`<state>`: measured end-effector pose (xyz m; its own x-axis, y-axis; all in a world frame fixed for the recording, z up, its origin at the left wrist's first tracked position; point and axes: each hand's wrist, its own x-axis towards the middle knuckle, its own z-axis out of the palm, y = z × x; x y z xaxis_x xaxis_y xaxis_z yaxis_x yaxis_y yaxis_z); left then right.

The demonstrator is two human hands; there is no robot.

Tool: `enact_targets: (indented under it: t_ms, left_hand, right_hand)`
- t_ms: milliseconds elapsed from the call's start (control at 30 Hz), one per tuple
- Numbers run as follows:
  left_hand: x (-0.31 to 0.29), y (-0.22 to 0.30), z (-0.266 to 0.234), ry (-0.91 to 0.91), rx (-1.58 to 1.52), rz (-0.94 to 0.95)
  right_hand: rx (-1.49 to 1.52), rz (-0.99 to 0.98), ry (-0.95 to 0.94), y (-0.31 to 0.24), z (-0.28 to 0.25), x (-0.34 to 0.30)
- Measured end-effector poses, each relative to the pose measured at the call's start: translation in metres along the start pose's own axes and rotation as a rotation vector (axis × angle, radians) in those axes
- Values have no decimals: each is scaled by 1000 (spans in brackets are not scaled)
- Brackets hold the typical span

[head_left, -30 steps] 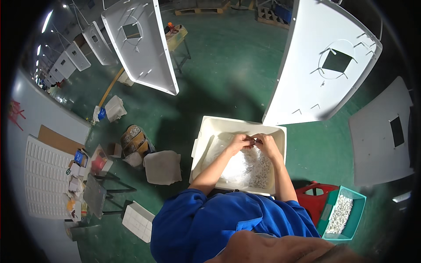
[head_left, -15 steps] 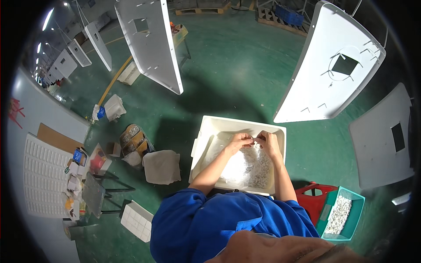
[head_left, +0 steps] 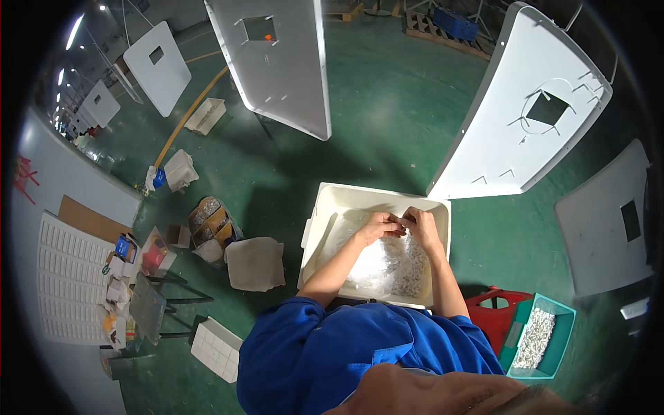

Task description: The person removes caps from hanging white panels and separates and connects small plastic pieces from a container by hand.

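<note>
Over a white plastic bin [head_left: 445, 259], my left hand [head_left: 379, 227] and my right hand [head_left: 420, 224] meet fingertip to fingertip. The fingers of both are closed in a pinch. Whatever sits between them is too small to make out. Beneath the hands, a clear plastic bag [head_left: 370, 266] lies in the bin, with many small white pieces [head_left: 409, 266] in and around it. My forearms reach over the bin's near side.
White panels with square cut-outs hang ahead, one [head_left: 512, 117] right beside the bin's far corner, another [head_left: 283, 69] further left. A teal bin [head_left: 564, 342] of small white pieces and a red stool-like object [head_left: 484, 311] stand at right. Boxes [head_left: 214, 221] sit on the green floor at left.
The hanging panels at the left have swung or shifted to the right and turned; those on the right have moved slightly. My hands stay together over the bin, with only small finger movement.
</note>
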<state>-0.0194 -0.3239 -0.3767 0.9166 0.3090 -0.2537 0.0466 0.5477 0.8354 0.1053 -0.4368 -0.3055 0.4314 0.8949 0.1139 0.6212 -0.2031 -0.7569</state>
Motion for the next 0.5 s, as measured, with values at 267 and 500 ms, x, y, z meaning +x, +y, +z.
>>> enact_targets:
  t_ms: [267, 500]
  left_hand:
    - [3, -2, -8, -62, -25, -32]
    - [-1, 3, -13, -135, -30, -63]
  right_hand:
    - [-16, -19, -4, 0, 5, 1]
    - [-61, -90, 15, 1, 11, 4]
